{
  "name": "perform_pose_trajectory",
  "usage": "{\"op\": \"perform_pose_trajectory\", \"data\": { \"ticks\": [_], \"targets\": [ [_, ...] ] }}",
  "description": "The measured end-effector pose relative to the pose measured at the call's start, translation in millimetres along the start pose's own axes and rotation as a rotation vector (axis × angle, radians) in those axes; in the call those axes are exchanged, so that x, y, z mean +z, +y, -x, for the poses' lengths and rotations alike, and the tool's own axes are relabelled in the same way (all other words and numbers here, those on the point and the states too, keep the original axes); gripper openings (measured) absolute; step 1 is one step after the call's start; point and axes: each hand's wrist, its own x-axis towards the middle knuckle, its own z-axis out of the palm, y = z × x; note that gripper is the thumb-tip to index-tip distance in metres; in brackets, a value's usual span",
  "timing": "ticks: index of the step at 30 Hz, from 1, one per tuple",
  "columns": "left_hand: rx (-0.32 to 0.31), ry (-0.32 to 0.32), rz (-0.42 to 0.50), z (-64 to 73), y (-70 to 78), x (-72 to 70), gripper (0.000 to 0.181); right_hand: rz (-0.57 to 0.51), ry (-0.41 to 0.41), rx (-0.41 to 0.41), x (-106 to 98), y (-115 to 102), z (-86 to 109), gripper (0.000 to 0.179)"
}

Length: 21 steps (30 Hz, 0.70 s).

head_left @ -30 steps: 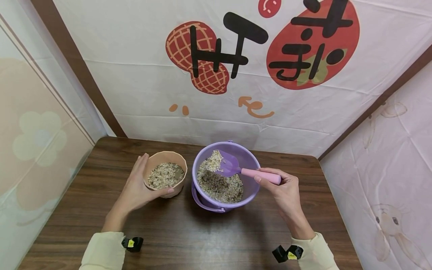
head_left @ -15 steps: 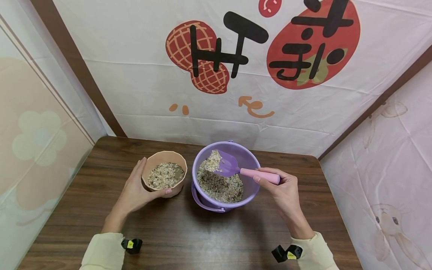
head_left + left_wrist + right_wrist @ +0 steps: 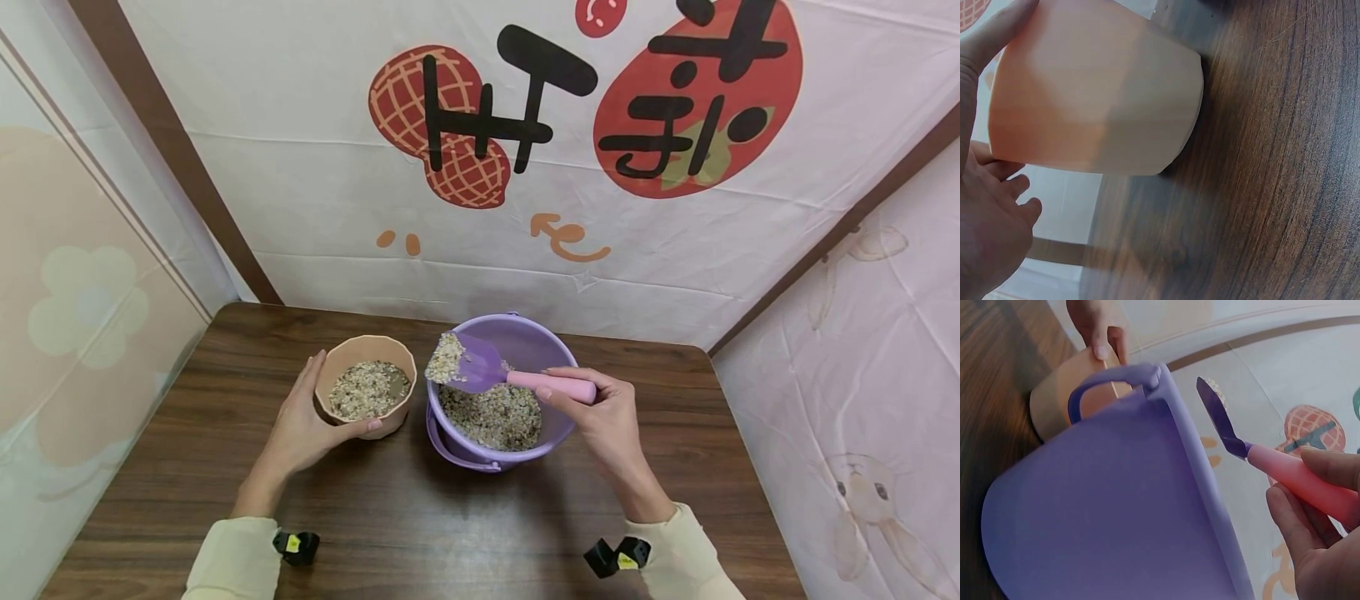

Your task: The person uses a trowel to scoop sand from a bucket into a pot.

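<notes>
My left hand holds the side of a peach faceted pot, thumb at the near side and fingers at the far left. The pot, partly filled with pale gravel, stands upright on the table in the left wrist view. My right hand grips the pink handle of a small shovel with a purple blade. A heap of pale grains lies on the blade, whose tip is over the left rim of a purple bucket. More gravel covers the bucket's bottom. In the right wrist view the blade hangs above the bucket's rim.
Both containers stand side by side on a dark wooden table, a narrow gap between them. The bucket's handle hangs down at its front left. A printed white cloth wall rises behind the table, with more cloth at both sides.
My right hand has moved left with the loaded shovel, from above the bucket's gravel to over its left rim. The left hand and the pot have stayed in place.
</notes>
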Motion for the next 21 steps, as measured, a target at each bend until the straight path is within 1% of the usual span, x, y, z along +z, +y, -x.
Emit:
{"op": "perform_pose_trajectory", "data": {
  "ticks": [1,8,14,18,21],
  "targets": [
    [-0.004,-0.001,0.005,0.2,-0.1,0.2,0.137,0.009,-0.003,-0.004,3,0,-0.8,0.029],
    [-0.030,-0.021,0.022,1.5,1.3,-0.9,0.137,-0.038,-0.063,-0.022,23,-2,-10.1,0.027],
    [-0.044,-0.027,0.020,1.8,1.0,-1.8,0.137,0.014,-0.088,-0.049,39,-5,-21.9,0.025],
    [-0.029,-0.021,0.024,0.8,0.0,-1.1,0.137,0.033,-0.115,-0.055,47,-9,-30.1,0.025],
    [-0.018,-0.016,0.029,0.1,-0.6,-0.3,0.136,0.077,-0.119,-0.052,52,-13,-35.5,0.025]
  ]
}}
